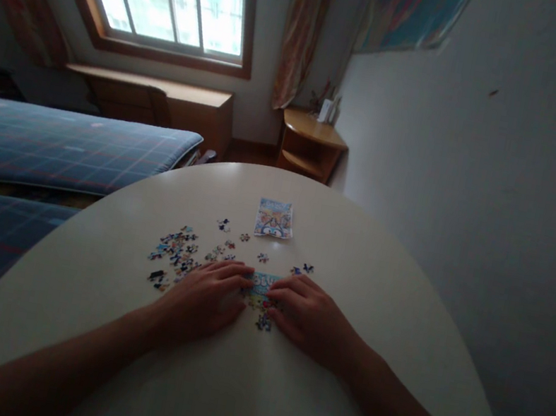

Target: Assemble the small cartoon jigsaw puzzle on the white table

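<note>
Forearms [97, 345] end in left grip [247, 291] and right grip [271, 296], loosely open, touching puzzle [262, 284].

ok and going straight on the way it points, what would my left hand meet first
Your left hand would likely meet the joined puzzle section first, right at its fingertips, then your right hand; whether the fingers touch the section is hard to tell.

Left hand [208, 296]: bare, slim fingers [233, 269], rounded back
Right hand [313, 319]: bare, similar build
Forearms [68, 357]: bare, slender, narrowing at wrists
Nails: too dim to tell
</note>
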`<action>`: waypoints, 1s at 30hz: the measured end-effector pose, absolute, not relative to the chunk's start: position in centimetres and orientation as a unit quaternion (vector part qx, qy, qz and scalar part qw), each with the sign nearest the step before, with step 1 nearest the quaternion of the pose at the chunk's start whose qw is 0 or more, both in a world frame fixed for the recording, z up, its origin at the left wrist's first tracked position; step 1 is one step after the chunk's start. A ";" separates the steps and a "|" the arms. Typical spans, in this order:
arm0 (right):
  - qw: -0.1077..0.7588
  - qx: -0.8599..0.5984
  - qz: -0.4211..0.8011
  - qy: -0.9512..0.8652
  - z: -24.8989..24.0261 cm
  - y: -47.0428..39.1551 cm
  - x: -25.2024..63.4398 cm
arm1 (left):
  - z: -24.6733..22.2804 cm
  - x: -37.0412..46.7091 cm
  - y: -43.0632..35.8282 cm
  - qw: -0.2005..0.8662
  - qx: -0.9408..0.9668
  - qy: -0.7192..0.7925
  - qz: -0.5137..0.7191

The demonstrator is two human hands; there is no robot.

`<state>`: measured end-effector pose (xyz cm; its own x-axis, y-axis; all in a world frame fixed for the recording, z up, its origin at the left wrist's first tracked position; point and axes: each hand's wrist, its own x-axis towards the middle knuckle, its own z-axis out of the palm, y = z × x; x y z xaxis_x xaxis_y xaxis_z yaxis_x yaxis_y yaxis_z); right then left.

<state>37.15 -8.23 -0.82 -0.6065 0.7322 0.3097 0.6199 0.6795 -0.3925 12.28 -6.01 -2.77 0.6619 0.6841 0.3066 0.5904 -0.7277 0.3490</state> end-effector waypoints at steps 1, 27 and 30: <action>0.229 -0.390 0.118 -0.884 -0.9 -8.3 36.9 | -2.7 12.2 -6.0 0.106 0.908 0.348 0.209; -0.044 -0.536 0.037 -0.842 2.9 -8.5 30.9 | -1.9 11.8 -5.4 0.099 0.947 0.246 0.181; -0.043 -0.525 0.023 -0.849 2.8 -8.5 30.7 | -2.0 11.8 -5.3 0.098 0.948 0.246 0.176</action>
